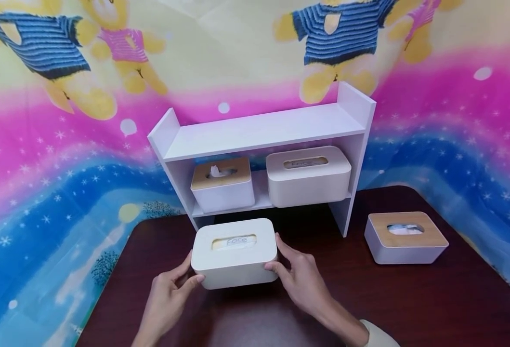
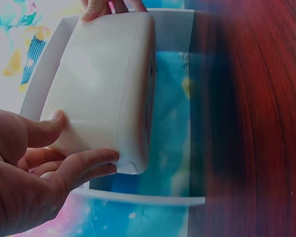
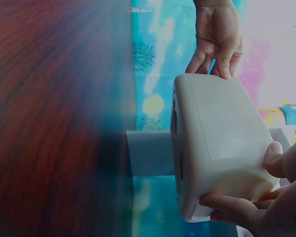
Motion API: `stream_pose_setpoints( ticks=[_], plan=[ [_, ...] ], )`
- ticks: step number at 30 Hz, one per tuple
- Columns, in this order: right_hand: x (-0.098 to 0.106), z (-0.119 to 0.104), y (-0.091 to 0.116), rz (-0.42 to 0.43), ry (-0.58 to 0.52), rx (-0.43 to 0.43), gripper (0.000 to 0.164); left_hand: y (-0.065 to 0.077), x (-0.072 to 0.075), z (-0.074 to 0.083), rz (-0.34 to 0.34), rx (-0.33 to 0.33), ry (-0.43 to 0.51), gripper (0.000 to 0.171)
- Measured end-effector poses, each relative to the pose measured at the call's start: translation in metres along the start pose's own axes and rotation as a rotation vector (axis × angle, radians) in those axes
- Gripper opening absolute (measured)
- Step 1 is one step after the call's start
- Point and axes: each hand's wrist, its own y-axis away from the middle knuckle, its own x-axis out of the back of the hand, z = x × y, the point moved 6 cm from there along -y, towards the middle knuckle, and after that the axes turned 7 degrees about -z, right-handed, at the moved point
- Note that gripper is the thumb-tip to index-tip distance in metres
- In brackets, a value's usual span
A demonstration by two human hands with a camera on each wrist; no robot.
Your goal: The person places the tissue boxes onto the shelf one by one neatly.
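A cream tissue box [image 1: 237, 277] with an oval slot in its lid, "Face" lettering showing inside, is held up above the dark table in front of the shelf. My left hand [image 1: 165, 296] grips its left end, thumb on the near face and fingers along the side. On the opposite end, my right hand [image 1: 304, 279] grips it the same way. Both wrist views show the box's plain near face [image 2: 93, 74] with thumbs pressed on it, and a gap between its underside [image 3: 180, 148] and the table.
A white two-tier shelf [image 1: 263, 130] stands behind. Its lower tier holds a wood-lidded tissue box [image 1: 224, 195] on the left and a larger cream tissue box [image 1: 308, 188] on the right. Another wood-lidded tissue box [image 1: 402, 253] sits on the table [image 1: 393, 303] at right.
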Motion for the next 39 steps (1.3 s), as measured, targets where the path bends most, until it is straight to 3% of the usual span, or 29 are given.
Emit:
stream_pose_setpoints(
  ticks=[7, 16, 27, 34, 39],
  plan=[
    [0.007, 0.001, -0.003, -0.033, -0.009, -0.004, 0.077, -0.003, -0.006, 0.004, 0.004, -0.018, 0.043, 0.062],
    [0.01, -0.002, -0.003, -0.032, 0.017, 0.019, 0.078, -0.004, -0.004, 0.005, 0.031, -0.055, 0.017, 0.063],
    [0.01, -0.008, -0.004, 0.005, 0.036, -0.008, 0.075, -0.003, 0.001, 0.005, 0.048, -0.037, 0.041, 0.062],
    [0.013, -0.016, -0.007, 0.026, 0.051, -0.002, 0.072, 0.0, 0.008, 0.014, 0.104, -0.015, 0.015, 0.06],
    [0.018, -0.027, -0.01, 0.071, 0.064, 0.056, 0.069, 0.004, 0.015, 0.022, 0.173, -0.015, 0.0, 0.057]
  ],
)
